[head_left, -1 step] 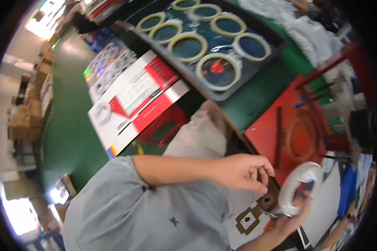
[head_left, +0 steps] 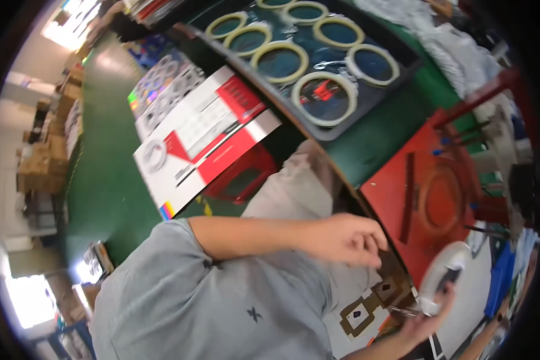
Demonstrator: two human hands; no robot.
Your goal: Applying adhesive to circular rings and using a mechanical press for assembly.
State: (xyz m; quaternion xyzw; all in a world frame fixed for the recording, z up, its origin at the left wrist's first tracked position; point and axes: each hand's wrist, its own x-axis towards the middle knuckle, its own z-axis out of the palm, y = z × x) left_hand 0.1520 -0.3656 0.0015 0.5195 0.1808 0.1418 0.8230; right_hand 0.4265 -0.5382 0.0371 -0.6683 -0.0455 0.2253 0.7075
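At the lower right my right hand (head_left: 429, 321) grips the bottom edge of a glossy white ring (head_left: 431, 287), which stands tilted on edge. A dark patch shows through its opening; I cannot make out what it is. My left hand (head_left: 348, 240) reaches across in front of my body, to the left of the ring and apart from it. Its fingers are loosely bent, somewhat blurred, with nothing visible in them. Below it, a brown cut-out card piece (head_left: 357, 316) lies on a white surface.
A dark tray (head_left: 333, 133) holding several cream rings (head_left: 280, 80) stands on the green table at the top. A red, white and black printed box (head_left: 207, 144) lies left of it. A red stool (head_left: 396, 201) stands at the right. Cartons (head_left: 42, 174) are stacked far left.
The whole view has shifted slightly to the right. My right hand and the ring have moved a little right and down; my left hand is slightly farther from them, its fingers a bit more bent.
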